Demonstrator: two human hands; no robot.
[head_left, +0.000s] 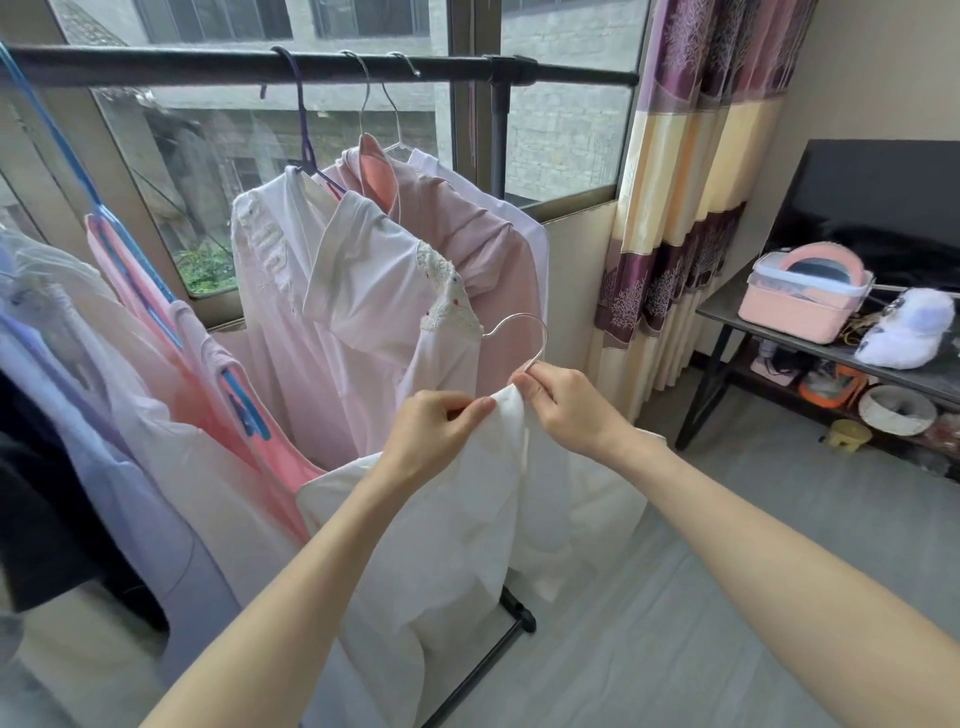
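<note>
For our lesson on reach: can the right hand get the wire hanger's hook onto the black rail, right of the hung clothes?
Probably yes: the right hand pinches the wire hanger below its free hook, and the black rail is bare beyond the hung clothes, though high above.

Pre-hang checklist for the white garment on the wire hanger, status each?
1. Hanger grip: right hand pinches wire hanger below its hook: ok.
2. Cloth grip: left hand pinches white garment: ok.
3. Hook clear of cloth: ok.
4. Garment seated on both hanger shoulders: cannot tell, hidden.
5. Free stretch on rail right of the hung clothes: ok.
</note>
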